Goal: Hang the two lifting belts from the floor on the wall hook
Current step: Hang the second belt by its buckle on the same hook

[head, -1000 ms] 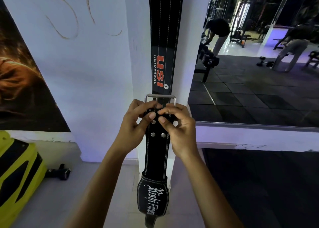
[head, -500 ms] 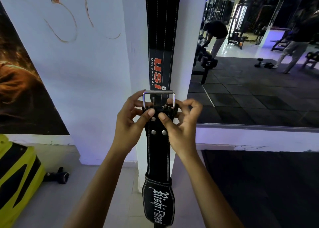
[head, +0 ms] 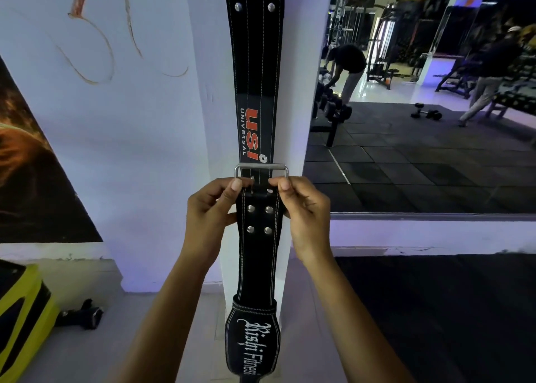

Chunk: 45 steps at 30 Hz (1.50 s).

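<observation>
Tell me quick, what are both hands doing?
Left hand: closed, pinching the belt below its buckle.
Right hand: closed, pinching the belt's other edge.

Black belt (head: 255, 72) with white stitching, red lettering, silver buckle (head: 261, 169)

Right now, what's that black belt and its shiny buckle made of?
The black belt looks like matte leather or suede: soft nap, white stitch lines, metal rivets. The buckle looks like polished steel, since it's a thin, silvery, shiny frame. I can't be certain from the look alone.
</observation>
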Tool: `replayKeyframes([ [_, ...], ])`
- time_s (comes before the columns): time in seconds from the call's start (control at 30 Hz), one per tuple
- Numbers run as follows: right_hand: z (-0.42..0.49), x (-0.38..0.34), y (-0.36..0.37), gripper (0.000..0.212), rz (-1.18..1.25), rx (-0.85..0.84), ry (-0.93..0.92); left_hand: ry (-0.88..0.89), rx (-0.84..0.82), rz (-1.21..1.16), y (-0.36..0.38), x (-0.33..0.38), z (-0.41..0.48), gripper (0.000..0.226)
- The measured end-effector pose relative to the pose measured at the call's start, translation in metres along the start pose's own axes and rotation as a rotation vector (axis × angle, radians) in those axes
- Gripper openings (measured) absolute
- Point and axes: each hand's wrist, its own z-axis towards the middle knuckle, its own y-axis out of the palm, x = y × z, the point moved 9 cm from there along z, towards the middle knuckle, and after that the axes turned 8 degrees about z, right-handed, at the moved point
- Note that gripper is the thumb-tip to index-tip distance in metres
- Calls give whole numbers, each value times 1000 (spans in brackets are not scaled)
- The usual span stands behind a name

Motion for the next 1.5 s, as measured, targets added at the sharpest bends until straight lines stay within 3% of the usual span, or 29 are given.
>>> replayKeyframes([
  [0.23,23,-1,-4,19,5,-14,-28,169,76,261,2,15,24,21],
  [0.57,144,-66,38,16,13,-79,-228,374,121,200,-1,99,122,19],
  [1.0,286,-173,85,25,-118,-5,-503,754,107,456,10,253,247,20],
  [1.2,343,-245,109,29,-157,40,-602,936,219,535,10,346,275,22],
  [1.5,407,-327,129,42,-266,207,-647,977,326,596,21,435,341,35],
])
